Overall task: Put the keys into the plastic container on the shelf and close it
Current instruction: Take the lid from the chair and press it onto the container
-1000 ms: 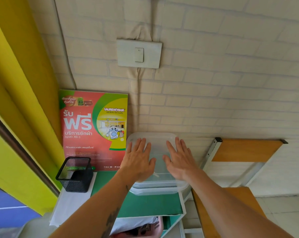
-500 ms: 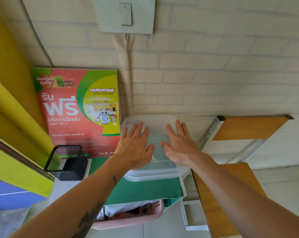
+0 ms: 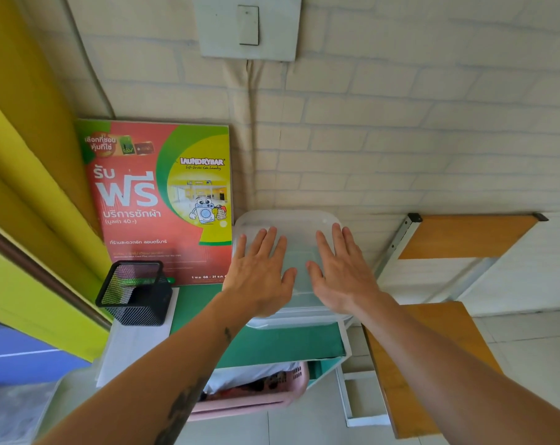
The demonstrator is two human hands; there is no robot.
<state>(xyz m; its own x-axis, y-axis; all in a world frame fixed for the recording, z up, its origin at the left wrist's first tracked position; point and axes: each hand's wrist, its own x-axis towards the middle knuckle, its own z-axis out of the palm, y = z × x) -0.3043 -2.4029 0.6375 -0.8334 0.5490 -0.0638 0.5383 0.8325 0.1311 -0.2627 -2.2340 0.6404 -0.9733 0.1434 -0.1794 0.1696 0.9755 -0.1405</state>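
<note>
STEP: closing, lid (image 3: 288,226) lies on plastic container (image 3: 296,316) at 3 o'clock of poster (image 3: 163,200) | HANDS: left hand (image 3: 259,277), right hand (image 3: 339,274) flat, released, grasping nothing | KEYS: probably inside, not visible | NEXT: press the rim evenly.

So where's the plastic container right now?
Head view, centre: the plastic container sits on the green shelf top against the wall, right of the laundry poster, under both flat hands.
</note>
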